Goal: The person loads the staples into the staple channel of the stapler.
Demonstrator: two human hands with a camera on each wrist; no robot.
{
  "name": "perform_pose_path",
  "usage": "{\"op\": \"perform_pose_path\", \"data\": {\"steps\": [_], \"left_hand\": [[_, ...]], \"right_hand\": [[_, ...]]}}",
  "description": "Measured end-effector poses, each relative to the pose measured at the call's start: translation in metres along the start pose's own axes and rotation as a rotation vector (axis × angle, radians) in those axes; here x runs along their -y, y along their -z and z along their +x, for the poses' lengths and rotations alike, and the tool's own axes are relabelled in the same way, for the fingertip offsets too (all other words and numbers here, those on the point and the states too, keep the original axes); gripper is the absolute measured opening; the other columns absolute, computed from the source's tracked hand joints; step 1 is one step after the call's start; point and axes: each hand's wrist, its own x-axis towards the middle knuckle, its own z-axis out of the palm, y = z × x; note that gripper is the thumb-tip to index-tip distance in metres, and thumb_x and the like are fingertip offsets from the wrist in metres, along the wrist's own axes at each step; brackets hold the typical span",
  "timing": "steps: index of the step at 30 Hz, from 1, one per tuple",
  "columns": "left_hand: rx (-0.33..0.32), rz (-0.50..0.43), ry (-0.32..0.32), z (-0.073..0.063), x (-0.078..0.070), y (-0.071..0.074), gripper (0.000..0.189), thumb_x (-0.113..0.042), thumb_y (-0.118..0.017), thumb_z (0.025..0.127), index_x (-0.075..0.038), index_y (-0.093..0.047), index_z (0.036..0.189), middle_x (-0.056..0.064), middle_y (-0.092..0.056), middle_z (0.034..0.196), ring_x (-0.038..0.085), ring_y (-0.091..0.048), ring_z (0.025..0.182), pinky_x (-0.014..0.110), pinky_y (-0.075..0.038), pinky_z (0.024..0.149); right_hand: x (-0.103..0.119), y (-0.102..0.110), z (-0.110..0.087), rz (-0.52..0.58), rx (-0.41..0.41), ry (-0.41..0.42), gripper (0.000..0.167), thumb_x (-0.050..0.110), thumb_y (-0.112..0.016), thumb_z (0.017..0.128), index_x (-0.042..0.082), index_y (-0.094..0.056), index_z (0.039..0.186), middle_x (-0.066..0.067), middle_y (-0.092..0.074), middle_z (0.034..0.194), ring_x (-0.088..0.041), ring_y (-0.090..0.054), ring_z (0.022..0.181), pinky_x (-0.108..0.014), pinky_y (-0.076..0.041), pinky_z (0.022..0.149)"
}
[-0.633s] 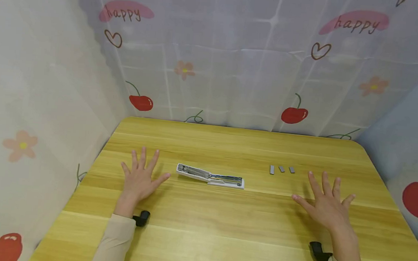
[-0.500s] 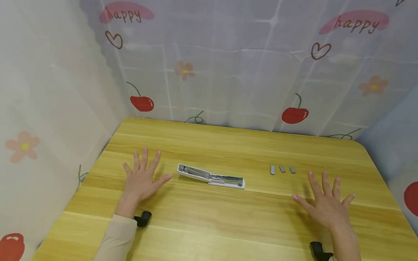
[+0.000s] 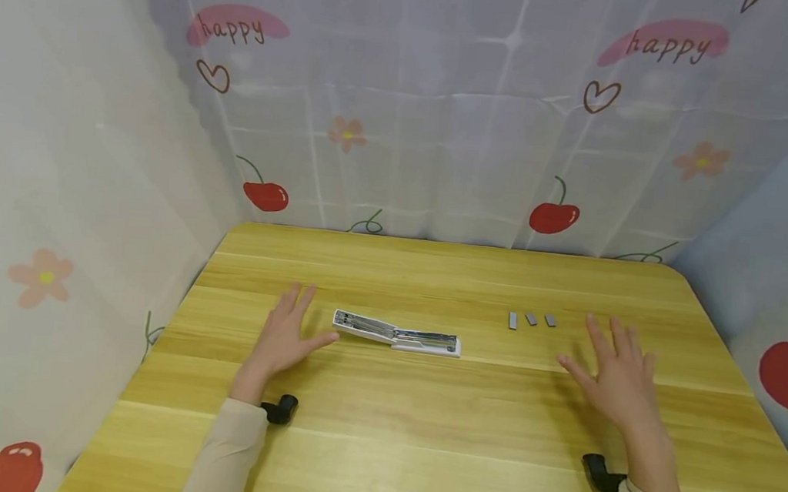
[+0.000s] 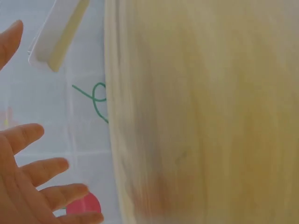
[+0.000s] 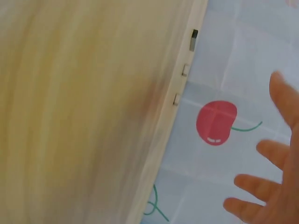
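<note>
A white stapler (image 3: 397,335) lies opened out on the wooden table, its metal staple channel showing. Just left of it is my left hand (image 3: 282,339), fingers extended and thumb pointing toward the stapler's raised end; it holds nothing. In the left wrist view one end of the stapler (image 4: 58,37) shows beyond the thumb. My right hand (image 3: 622,384) is spread over the table at the right, also holding nothing. Three small grey staple strips (image 3: 530,319) lie to the left of its fingertips. The right wrist view shows those strips (image 5: 185,70) small, near the table's far edge.
The wooden table (image 3: 414,433) reaches back to a curtain (image 3: 438,126) printed with cherries, hearts and flowers. Curtain also hangs along the left and right sides. Black wrist mounts (image 3: 280,408) stick out from both sleeves, close over the tabletop.
My left hand has moved right, closer to the stapler, and its fingers have drawn together. My right hand's fingers have also come closer together. The stapler and strips have stayed put.
</note>
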Motion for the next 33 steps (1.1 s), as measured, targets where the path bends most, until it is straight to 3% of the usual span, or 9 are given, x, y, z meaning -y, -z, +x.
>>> {"op": "perform_pose_path", "data": {"steps": [4, 9, 13, 18, 24, 29, 33], "left_hand": [[0.017, -0.116, -0.036, 0.006, -0.002, -0.004, 0.092, -0.046, -0.075, 0.082, -0.011, -0.029, 0.154, 0.018, -0.024, 0.160, 0.042, -0.020, 0.146, 0.065, -0.023, 0.113], [0.043, -0.268, -0.068, 0.012, -0.004, -0.009, 0.081, -0.025, -0.081, 0.081, -0.007, -0.039, 0.149, 0.019, -0.047, 0.143, 0.038, -0.049, 0.125, 0.055, -0.045, 0.101], [0.080, -0.427, -0.033, 0.015, -0.007, -0.013, 0.070, -0.010, -0.079, 0.081, -0.003, -0.047, 0.143, 0.018, -0.056, 0.128, 0.030, -0.058, 0.107, 0.038, -0.054, 0.087], [0.087, -0.583, 0.051, 0.020, -0.007, -0.018, 0.054, -0.003, -0.075, 0.084, 0.000, -0.055, 0.134, 0.018, -0.059, 0.119, 0.021, -0.060, 0.095, 0.023, -0.053, 0.071], [0.058, -0.681, 0.071, 0.022, -0.005, -0.020, 0.042, -0.001, -0.072, 0.086, 0.002, -0.060, 0.126, 0.017, -0.064, 0.114, 0.011, -0.062, 0.089, 0.020, -0.053, 0.071], [0.049, -0.743, 0.038, 0.023, -0.006, -0.019, 0.039, -0.003, -0.072, 0.086, 0.005, -0.061, 0.123, 0.014, -0.066, 0.107, 0.009, -0.063, 0.086, 0.024, -0.055, 0.072], [0.045, -0.775, 0.031, 0.024, -0.007, -0.019, 0.038, -0.001, -0.072, 0.086, 0.006, -0.062, 0.122, 0.011, -0.066, 0.103, 0.007, -0.063, 0.084, 0.023, -0.055, 0.071]], "right_hand": [[0.003, -0.004, 0.007, 0.128, -0.148, 0.011, 0.071, 0.025, -0.073, 0.089, -0.005, -0.040, 0.144, -0.042, -0.035, 0.139, -0.064, -0.030, 0.126, -0.078, -0.023, 0.097], [0.009, -0.007, 0.019, 0.265, -0.217, -0.139, 0.059, 0.014, -0.071, 0.090, -0.010, -0.046, 0.138, -0.036, -0.047, 0.127, -0.052, -0.044, 0.114, -0.062, -0.037, 0.091], [0.010, -0.012, 0.030, 0.304, -0.189, -0.256, 0.049, 0.013, -0.068, 0.092, -0.009, -0.052, 0.132, -0.031, -0.056, 0.118, -0.043, -0.055, 0.103, -0.037, -0.046, 0.080], [0.008, -0.021, 0.043, 0.368, -0.088, -0.392, 0.046, 0.020, -0.066, 0.093, -0.007, -0.056, 0.129, -0.026, -0.060, 0.114, -0.033, -0.058, 0.097, -0.013, -0.040, 0.067], [0.007, -0.032, 0.058, 0.438, -0.026, -0.550, 0.046, 0.025, -0.066, 0.093, -0.003, -0.058, 0.128, -0.014, -0.061, 0.112, -0.017, -0.056, 0.091, -0.013, -0.043, 0.063], [0.002, -0.042, 0.065, 0.430, -0.026, -0.584, 0.044, 0.024, -0.068, 0.091, -0.003, -0.061, 0.124, -0.015, -0.064, 0.108, -0.016, -0.056, 0.087, -0.015, -0.042, 0.063], [-0.002, -0.050, 0.067, 0.404, -0.028, -0.594, 0.041, 0.025, -0.069, 0.089, -0.002, -0.063, 0.120, -0.013, -0.066, 0.103, -0.018, -0.055, 0.087, -0.023, -0.041, 0.069]]}}
